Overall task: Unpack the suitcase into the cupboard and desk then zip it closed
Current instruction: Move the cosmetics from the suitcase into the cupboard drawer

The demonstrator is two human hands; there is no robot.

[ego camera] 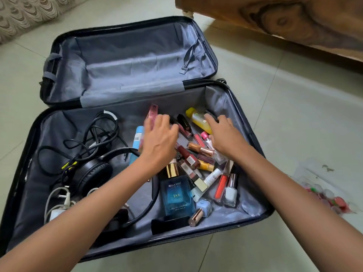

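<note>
The suitcase (196, 36) lies open flat on the tiled floor (294, 95) at centre frame, with bare tile along its right and lower edges and wooden furniture (275, 16) close to its upper right corner. The upper half shows only creased grey lining. In the lower half, padded black headphones (94, 173) and tangled cables (98, 134) lie at the left. The left hand (159, 140), blurred, has its grip closed round a slim pink box (152, 111). The right hand (224, 134) has an open grip, with spread fingers touching a yellow bottle (197, 119). A square blue perfume bottle (176, 195) lies below the hands.
</note>
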